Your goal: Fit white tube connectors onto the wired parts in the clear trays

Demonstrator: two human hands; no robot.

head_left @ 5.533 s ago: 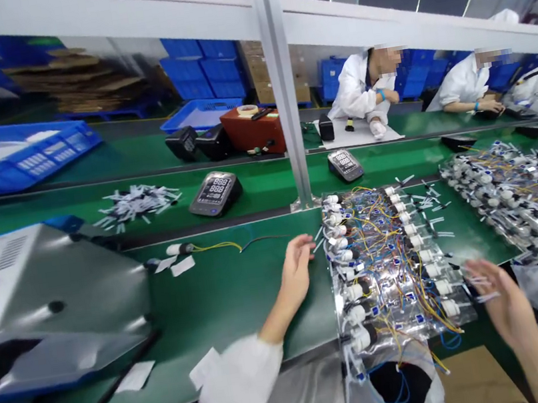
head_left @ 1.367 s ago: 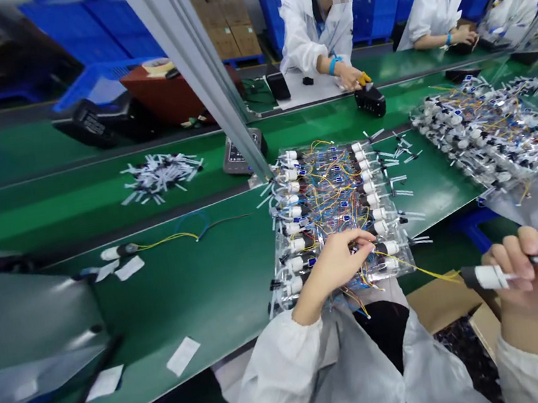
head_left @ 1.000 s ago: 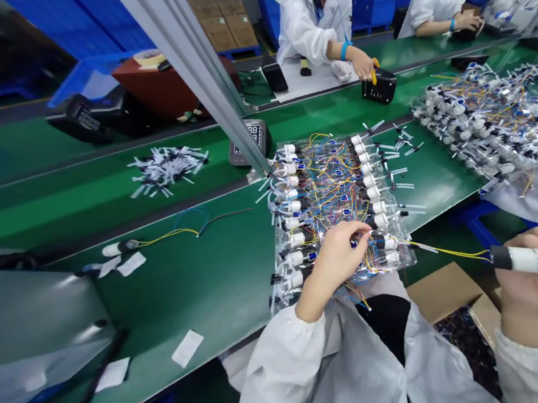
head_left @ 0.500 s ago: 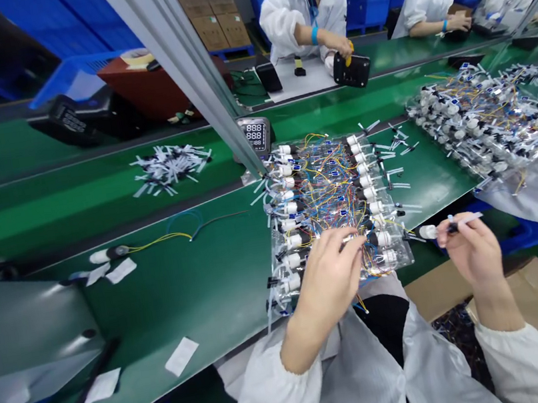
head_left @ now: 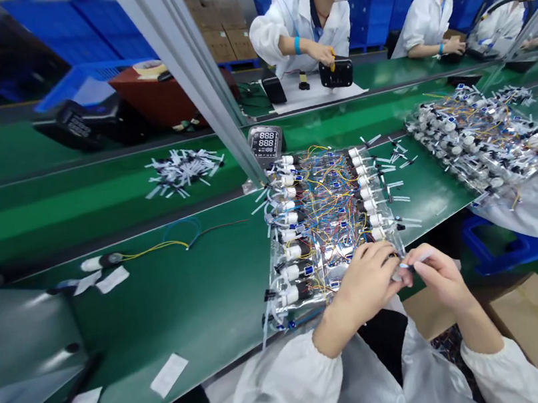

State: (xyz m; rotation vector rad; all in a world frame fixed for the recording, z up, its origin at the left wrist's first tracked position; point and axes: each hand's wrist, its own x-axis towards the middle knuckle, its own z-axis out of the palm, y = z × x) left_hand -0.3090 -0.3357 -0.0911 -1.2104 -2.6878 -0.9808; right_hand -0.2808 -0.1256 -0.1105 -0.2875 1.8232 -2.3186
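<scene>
My left hand (head_left: pixel 369 281) is closed at the near right corner of a clear plastic tray (head_left: pixel 272 275). Its fingertips pinch a small white-capped cylindrical part (head_left: pixel 397 274), mostly hidden by the fingers. My right hand (head_left: pixel 439 274) touches it from the right, thumb and finger closed on a thin white tube with a dark fitting (head_left: pixel 417 261). Rows of white-and-black cylindrical parts (head_left: pixel 293 252) line both sides of the tray, with blue, yellow and red wires (head_left: pixel 337 218) tangled between them and short white tubes at their outer ends.
A pile of short white tubes (head_left: pixel 184 171) lies beyond, left of a metal post (head_left: pixel 201 83). A display unit (head_left: pixel 266 142) stands by the post. One wired cylindrical part (head_left: pixel 101 261) lies left. Heaped trays (head_left: pixel 481 129) sit right. Co-workers sit opposite; an open cardboard box (head_left: pixel 534 317) is below.
My right hand has moved left and brought the part and its tube to the tray's near right corner. My left hand has moved right from the wires to meet it.
</scene>
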